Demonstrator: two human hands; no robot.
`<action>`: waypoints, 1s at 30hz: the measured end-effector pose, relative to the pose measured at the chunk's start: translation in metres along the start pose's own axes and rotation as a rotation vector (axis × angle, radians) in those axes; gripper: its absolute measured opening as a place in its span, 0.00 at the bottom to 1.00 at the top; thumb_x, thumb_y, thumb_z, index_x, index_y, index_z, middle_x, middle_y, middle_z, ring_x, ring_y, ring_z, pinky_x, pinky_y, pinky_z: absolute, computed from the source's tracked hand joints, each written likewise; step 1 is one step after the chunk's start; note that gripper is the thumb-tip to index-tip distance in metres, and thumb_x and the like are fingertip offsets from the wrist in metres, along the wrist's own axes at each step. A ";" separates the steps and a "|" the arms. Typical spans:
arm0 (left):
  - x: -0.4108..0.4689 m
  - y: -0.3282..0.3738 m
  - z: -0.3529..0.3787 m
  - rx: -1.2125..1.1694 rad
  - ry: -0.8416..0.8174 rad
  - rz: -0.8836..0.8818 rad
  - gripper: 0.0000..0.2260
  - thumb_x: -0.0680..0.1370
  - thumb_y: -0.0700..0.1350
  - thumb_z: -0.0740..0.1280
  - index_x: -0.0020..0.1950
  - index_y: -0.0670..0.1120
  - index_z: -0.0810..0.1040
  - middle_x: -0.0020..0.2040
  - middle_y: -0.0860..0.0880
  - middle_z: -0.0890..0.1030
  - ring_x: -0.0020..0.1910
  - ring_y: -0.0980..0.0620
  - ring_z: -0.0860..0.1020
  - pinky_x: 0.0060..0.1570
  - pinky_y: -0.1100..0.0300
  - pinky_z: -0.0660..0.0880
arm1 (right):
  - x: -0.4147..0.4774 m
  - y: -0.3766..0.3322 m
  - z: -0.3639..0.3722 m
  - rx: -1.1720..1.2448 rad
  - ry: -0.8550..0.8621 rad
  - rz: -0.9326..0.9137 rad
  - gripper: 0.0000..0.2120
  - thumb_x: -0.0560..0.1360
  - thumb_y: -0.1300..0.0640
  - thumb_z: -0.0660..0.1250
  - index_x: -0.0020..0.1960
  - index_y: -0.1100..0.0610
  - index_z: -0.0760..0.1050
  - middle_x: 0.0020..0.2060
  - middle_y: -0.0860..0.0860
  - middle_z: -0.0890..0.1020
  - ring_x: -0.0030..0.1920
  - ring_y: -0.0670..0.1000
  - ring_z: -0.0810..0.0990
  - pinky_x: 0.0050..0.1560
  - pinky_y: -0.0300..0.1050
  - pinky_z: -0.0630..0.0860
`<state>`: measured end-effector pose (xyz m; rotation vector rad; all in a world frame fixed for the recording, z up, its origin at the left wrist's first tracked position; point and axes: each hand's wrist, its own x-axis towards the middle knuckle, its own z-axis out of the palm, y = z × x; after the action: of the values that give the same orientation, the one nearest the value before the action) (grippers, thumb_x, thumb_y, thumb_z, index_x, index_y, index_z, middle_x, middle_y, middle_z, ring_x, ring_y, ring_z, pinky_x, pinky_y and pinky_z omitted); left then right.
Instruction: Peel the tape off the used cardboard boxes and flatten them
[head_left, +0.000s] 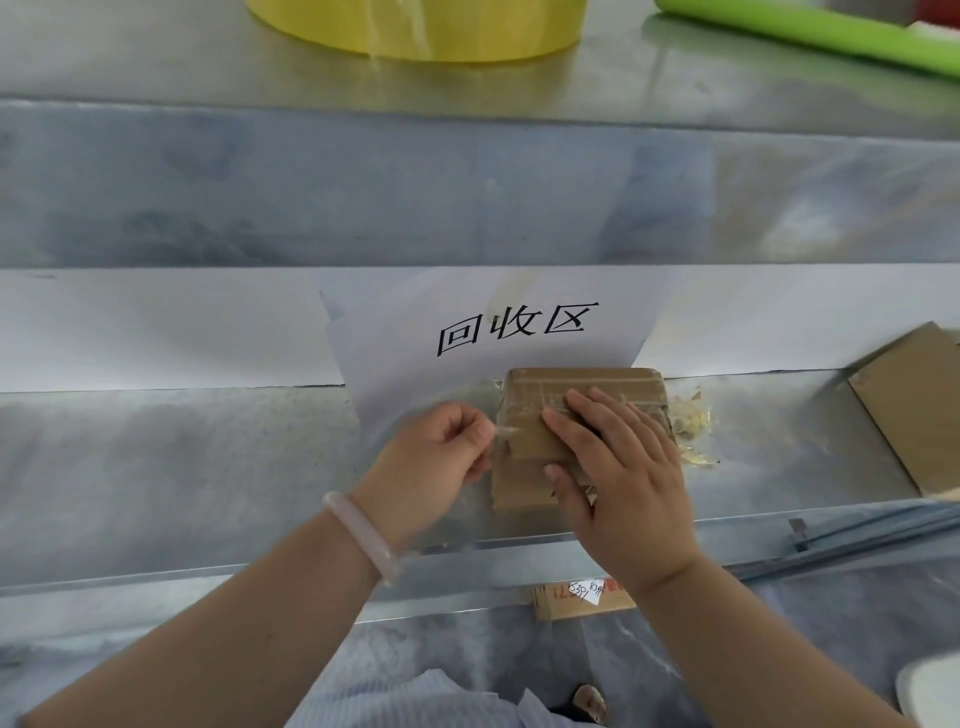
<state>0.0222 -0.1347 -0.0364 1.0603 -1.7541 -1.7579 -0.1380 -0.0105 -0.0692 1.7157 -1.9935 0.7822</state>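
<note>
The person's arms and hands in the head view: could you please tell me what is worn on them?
Both forearms are bare, with no sleeves in view, and neither the left hand nor the right hand wears a glove. A smooth, rounded, pale pink bangle circles the left wrist; the right wrist carries nothing. No ring shows on the fingers that are visible.

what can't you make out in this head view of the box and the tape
cardboard box: head view, its right half lies under the right hand, so tape there is hidden.
tape strip: clear and blurred where the left hand pinches it; its length is unclear.
yellow roll: cut off by the top edge.
flat cardboard: cut off by the right edge.
</note>
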 end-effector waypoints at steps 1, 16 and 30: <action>0.004 0.002 -0.002 0.038 0.009 0.037 0.10 0.78 0.45 0.65 0.37 0.51 0.76 0.28 0.57 0.78 0.37 0.49 0.75 0.53 0.42 0.75 | 0.000 0.000 0.000 0.003 0.002 0.000 0.18 0.77 0.51 0.66 0.64 0.54 0.79 0.65 0.52 0.78 0.68 0.54 0.74 0.69 0.56 0.68; 0.024 0.000 -0.009 -0.105 0.085 -0.114 0.08 0.82 0.43 0.60 0.58 0.48 0.77 0.51 0.48 0.81 0.44 0.52 0.79 0.44 0.57 0.77 | 0.000 -0.005 -0.006 0.076 -0.016 0.030 0.18 0.73 0.50 0.68 0.62 0.53 0.80 0.64 0.50 0.78 0.68 0.52 0.74 0.68 0.56 0.69; 0.024 -0.009 0.006 -0.088 0.071 -0.086 0.08 0.77 0.41 0.68 0.42 0.52 0.83 0.39 0.53 0.85 0.42 0.54 0.82 0.45 0.58 0.78 | 0.027 -0.007 -0.021 0.211 -0.087 0.244 0.13 0.71 0.49 0.65 0.52 0.49 0.83 0.51 0.42 0.82 0.54 0.47 0.78 0.64 0.40 0.65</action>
<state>0.0050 -0.1487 -0.0503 1.1613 -1.5960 -1.8076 -0.1368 -0.0182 -0.0355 1.6618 -2.2804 1.0493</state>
